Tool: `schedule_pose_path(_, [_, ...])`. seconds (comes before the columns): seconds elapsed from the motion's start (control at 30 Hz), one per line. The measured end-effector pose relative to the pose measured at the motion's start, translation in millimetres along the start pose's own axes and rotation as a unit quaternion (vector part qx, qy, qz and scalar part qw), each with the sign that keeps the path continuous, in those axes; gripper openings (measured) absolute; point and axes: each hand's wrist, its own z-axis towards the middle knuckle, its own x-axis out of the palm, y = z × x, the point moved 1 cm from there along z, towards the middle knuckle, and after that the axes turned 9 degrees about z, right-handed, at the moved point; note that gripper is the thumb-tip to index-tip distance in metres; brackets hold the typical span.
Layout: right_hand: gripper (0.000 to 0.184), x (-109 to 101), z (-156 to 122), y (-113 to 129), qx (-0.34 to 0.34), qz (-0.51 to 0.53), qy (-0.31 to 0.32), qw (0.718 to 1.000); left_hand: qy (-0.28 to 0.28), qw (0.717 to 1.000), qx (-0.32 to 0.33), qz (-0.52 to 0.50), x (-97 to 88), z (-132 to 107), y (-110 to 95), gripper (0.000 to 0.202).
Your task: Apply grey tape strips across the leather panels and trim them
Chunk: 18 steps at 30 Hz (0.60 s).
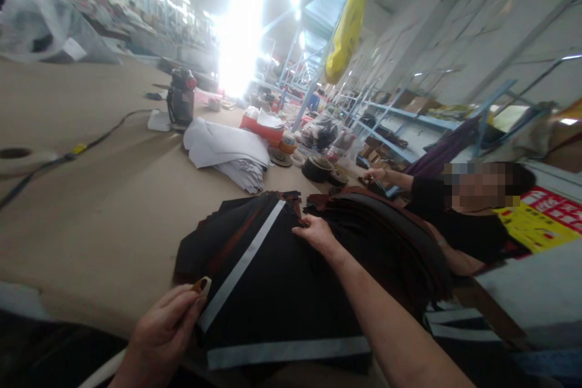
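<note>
A black fabric panel [282,291] with pale grey strips lies in front of me on a stack of dark and rust-brown pieces. One strip [248,260] runs diagonally along its left side, and another [291,350] crosses near its lower edge. My left hand [159,327] is closed around a small yellowish object with a dark middle [202,284], beside the lower end of the diagonal strip; its kind is unclear. At the panel's top edge, my right hand [316,233] pinches the black fabric between thumb and fingers. The fingertips are partly blurred.
Another stack of dark pieces [395,230] lies to the right, beside a co-worker [464,236]. Farther back are white sheets [231,148], tape rolls [317,168] and a cutting machine [182,100]. Its cable [104,136] crosses the brown table [104,218] on the left.
</note>
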Motion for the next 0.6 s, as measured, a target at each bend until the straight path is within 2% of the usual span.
schedule_pose_path(0.17, [0.019, 5, 17, -1, 0.001, 0.014, 0.016, 1.000, 0.035, 0.999, 0.009, 0.026, 0.5, -1, 2, 0.027])
schedule_pose_path(0.27, [0.014, 5, 22, -3, -0.004, 0.049, 0.028, 0.998, 0.029, 0.999, 0.009, 0.040, 0.1, -1, 2, 0.028])
schedule_pose_path(0.43, [0.011, 3, 9, -4, -0.046, 0.116, 0.012, 0.992, 0.034, 0.998, -0.002, 0.047, -0.1, 1, -4, 0.029])
schedule_pose_path(0.6, [0.019, -3, -7, -2, -0.090, 0.167, 0.000, 0.982, 0.030, 0.998, 0.000, 0.061, -0.8, 4, -5, 0.031])
